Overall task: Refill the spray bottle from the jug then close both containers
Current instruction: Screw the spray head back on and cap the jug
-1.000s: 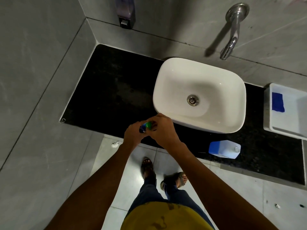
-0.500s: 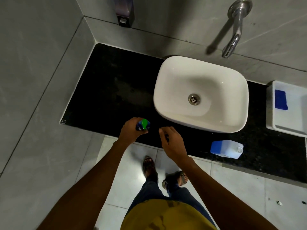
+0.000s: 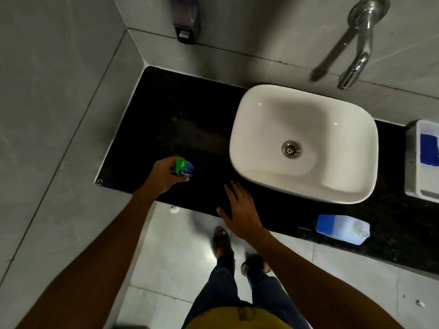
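Observation:
My left hand [image 3: 164,176] grips the spray bottle [image 3: 184,167], a blue bottle with a green spray head, seen from above over the black counter [image 3: 166,129] left of the basin. My right hand [image 3: 240,210] hovers flat and empty over the counter's front edge, fingers spread, apart from the bottle. The jug [image 3: 342,229], translucent white with blue liquid inside, lies on its side on the counter in front of the basin, to the right of my right hand. Its small neck points right; whether a cap is on it I cannot tell.
A white basin [image 3: 240,138] sits on the counter under a chrome wall tap [image 3: 356,53]. A white tray [image 3: 413,162] holding a blue cloth stands at the right edge. A soap dispenser [image 3: 185,22] hangs on the back wall. Grey tiled wall closes the left side.
My right hand has let go of the spray head and drawn back toward the counter's front edge, opening flat. My left hand has carried the bottle a little to the left.

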Demonstrator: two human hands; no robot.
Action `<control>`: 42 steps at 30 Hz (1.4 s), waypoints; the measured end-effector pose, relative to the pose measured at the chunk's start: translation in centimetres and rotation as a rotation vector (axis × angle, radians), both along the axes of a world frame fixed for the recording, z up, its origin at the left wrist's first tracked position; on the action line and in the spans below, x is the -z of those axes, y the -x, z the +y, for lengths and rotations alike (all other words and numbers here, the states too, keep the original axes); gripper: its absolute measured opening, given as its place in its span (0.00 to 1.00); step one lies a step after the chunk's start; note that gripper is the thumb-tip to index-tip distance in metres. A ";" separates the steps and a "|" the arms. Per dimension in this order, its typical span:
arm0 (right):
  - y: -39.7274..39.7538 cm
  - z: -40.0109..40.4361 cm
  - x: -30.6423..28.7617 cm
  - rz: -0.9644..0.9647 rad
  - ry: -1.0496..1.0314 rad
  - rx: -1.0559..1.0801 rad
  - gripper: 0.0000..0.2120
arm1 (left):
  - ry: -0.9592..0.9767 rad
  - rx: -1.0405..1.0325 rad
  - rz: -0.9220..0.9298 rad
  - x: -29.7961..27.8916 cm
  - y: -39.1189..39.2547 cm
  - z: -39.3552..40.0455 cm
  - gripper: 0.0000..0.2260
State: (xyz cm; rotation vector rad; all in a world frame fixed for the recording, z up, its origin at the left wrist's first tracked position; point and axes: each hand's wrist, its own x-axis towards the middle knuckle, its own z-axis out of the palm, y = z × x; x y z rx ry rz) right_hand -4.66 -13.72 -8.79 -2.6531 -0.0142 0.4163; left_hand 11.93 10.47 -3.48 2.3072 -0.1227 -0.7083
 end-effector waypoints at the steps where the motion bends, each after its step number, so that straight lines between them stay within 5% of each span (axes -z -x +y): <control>1: 0.0 -0.1 0.5 0.006 0.012 -0.012 0.37 | -0.001 0.005 0.000 0.3 -0.3 0.2 0.24; 16: 0.0 0.3 4.9 -0.004 0.195 -0.090 0.41 | 0.092 -0.062 -0.016 3.5 0.3 1.2 0.36; 23: -0.1 0.2 4.4 0.027 0.162 -0.089 0.39 | 0.042 -0.268 -0.021 4.6 3.7 0.0 0.37; 29: 3.2 -1.9 2.3 -0.055 -0.040 -0.078 0.32 | -0.015 -0.637 -0.075 4.2 8.7 -2.3 0.56; 36: 14.7 -9.2 0.8 -0.028 -0.122 0.092 0.27 | -0.144 -1.010 -0.011 3.6 19.0 -9.6 0.37; 42: 24.1 -17.9 -0.2 -0.031 -0.048 0.489 0.17 | 0.167 -0.408 0.100 3.1 25.0 -20.7 0.17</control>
